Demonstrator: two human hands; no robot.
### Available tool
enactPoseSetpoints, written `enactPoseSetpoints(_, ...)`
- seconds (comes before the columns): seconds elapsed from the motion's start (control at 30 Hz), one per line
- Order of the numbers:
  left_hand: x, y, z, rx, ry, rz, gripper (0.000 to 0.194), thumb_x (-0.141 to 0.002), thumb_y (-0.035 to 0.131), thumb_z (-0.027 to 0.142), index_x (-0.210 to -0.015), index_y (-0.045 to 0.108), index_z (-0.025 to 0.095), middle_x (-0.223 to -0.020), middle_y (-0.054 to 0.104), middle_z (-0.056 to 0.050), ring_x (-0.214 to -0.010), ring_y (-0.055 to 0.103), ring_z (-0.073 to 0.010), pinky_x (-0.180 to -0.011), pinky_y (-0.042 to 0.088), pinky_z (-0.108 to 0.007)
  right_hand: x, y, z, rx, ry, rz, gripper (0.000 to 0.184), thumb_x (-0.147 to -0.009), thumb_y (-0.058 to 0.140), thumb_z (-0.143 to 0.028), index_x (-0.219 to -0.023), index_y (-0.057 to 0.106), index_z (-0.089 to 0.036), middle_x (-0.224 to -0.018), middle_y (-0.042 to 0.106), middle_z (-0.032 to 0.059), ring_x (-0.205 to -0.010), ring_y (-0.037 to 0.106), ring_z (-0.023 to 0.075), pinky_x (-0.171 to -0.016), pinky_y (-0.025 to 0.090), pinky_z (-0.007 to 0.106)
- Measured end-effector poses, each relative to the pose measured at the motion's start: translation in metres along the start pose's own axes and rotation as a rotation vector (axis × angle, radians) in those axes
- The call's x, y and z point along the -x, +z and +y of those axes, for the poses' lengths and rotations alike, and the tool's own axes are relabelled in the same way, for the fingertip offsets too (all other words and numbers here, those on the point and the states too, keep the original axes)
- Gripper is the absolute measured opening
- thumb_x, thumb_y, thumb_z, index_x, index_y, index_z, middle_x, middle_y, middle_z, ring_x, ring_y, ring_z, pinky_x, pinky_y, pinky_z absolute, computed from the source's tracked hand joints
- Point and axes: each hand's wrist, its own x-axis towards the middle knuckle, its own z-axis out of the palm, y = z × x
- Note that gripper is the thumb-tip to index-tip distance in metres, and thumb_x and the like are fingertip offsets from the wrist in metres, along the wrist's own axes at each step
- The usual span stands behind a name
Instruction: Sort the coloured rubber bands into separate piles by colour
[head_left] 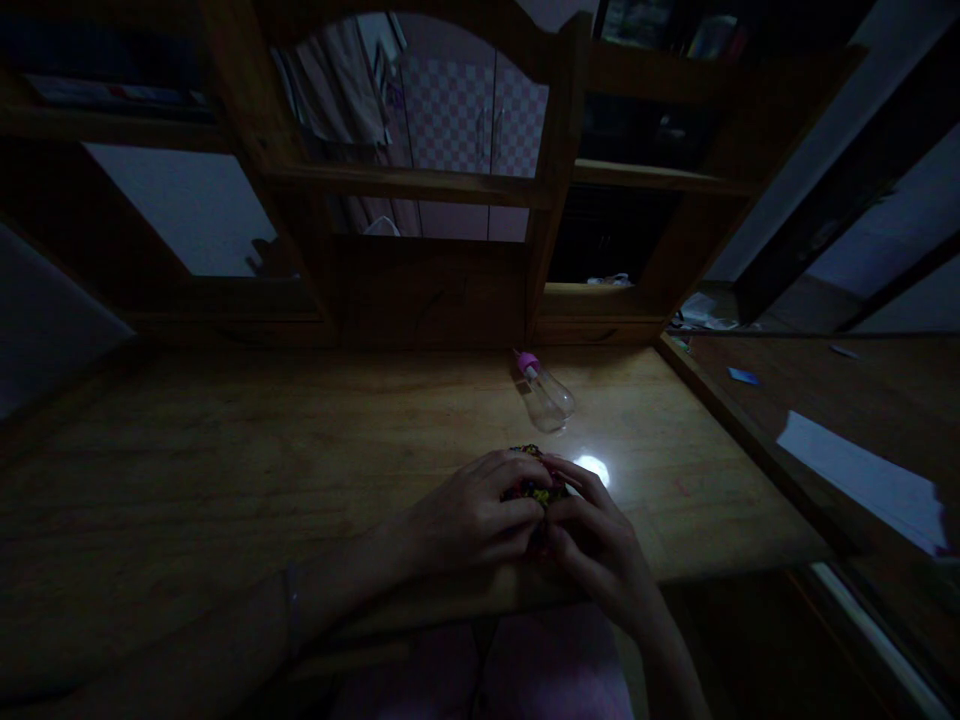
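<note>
Dim light is falling over a wooden shelving unit (394, 183), its arched opening framing chequered doors (450, 110) and hanging cloth (341, 85), as we are looking down, in the single head-worn view, on a pale wooden surface (262, 430). Near its front edge, we are holding a small multicoloured thing (538, 493), dark with flecks of yellow and red, between both hands. Our left hand (480, 510) is curling its fingers over the near-left side, nearly closed around it; our right hand (600, 535) is meeting it from the other side, fingers bent, thumb and fingertips pressing close. We are probably sharing the grip because the piece is small and one hand alone would leave it unsteady, and we are likely keeping it low over the surface for support. Our fingers are covering much of it, so we are not making out its full shape. Beyond the hands, a clear bottle (559, 400) with a pink cap (528, 363) is lying on its side, apparently set there to be out of the way yet within reach. Off to the right, white paper (862, 480) is lying beyond the edge.
</note>
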Motion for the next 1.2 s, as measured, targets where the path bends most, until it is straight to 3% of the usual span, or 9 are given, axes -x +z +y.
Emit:
enactPoseSetpoints(0.3, 0.001, 0.0017, -0.0006, -0.007, -0.005, -0.008, 0.01, -0.09, 0.058, 0.02, -0.097, 0.064, 0.016, -0.122, 0.059, -0.011, -0.118, 0.052, -0.0229, -0.1, 0.047, -0.038, -0.0004, 0.0003, -0.001, 0.016, 0.0, -0.032, 0.014, -0.085, 0.058, -0.012, -0.089, 0.066, -0.024, -0.144, 0.042, 0.0057, -0.136, 0.039, 0.0277, -0.111, 0.036, 0.045)
enactPoseSetpoints(0.73, 0.002, 0.0016, 0.0011, -0.078, 0.055, 0.015, 0.019, -0.087, 0.062, 0.022, -0.106, 0.065, 0.018, -0.12, 0.06, -0.011, -0.115, 0.054, -0.0236, -0.1, 0.047, -0.039, -0.0019, 0.0019, -0.0023, 0.011, -0.032, 0.024, 0.019, -0.078, 0.063, -0.009, -0.09, 0.068, -0.024, -0.141, 0.048, 0.0063, -0.133, 0.043, 0.0285, -0.108, 0.04, 0.045)
enactPoseSetpoints(0.87, 0.0006, 0.0018, 0.0025, -0.067, 0.043, 0.035, 0.01, -0.088, 0.061, 0.021, -0.095, 0.065, 0.016, -0.118, 0.061, -0.011, -0.114, 0.054, -0.0228, -0.101, 0.047, -0.039, -0.0011, 0.0016, -0.0016, 0.019, -0.024, 0.044, 0.017, -0.081, 0.062, -0.01, -0.088, 0.067, -0.024, -0.14, 0.049, 0.0061, -0.132, 0.045, 0.0275, -0.107, 0.041, 0.044)
enactPoseSetpoints(1.2, 0.0, -0.0004, 0.0025, -0.06, 0.0, 0.107, 0.014, -0.088, 0.062, 0.017, -0.102, 0.063, 0.017, -0.112, 0.063, -0.008, -0.113, 0.054, -0.0216, -0.099, 0.049, -0.038, 0.0011, 0.0003, -0.001, 0.029, -0.003, 0.064, 0.016, -0.085, 0.059, -0.012, -0.092, 0.068, -0.024, -0.141, 0.048, 0.006, -0.129, 0.047, 0.0268, -0.105, 0.043, 0.044)
